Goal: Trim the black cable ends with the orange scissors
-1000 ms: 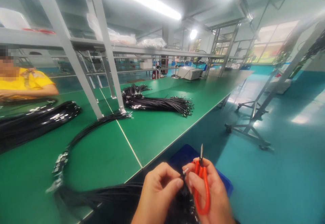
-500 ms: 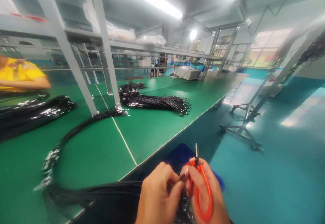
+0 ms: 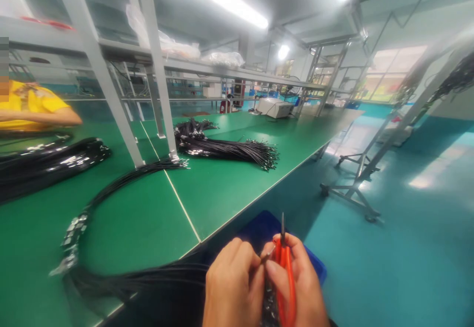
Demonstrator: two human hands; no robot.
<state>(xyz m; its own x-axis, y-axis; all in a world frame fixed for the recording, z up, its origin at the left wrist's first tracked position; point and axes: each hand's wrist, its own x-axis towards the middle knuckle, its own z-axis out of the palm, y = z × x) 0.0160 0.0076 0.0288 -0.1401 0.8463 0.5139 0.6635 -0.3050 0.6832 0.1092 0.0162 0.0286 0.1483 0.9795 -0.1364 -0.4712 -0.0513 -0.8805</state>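
Note:
My right hand is closed around scissors with red handles, their narrow blades pointing up. Its thumb and fingertips also meet a small silvery tip beside the scissors. My left hand is closed in a pinch on a thin black cable's end, right against the right hand. Most of that cable is hidden by the fingers. A bundle of black cables runs from the table over its edge toward my lap, behind the left hand. Between and below the hands, shiny cable ends are blurred.
A blue bin sits beneath my hands. On the green table lie a curved cable bundle, a thicker bundle and a large black pile. Shelf posts rise from it. A person in yellow sits at left.
The scissors have turned in my right hand, so the handles appear narrower and the blades more upright. Both hands stay close together. The person at left has shifted slightly right in view.

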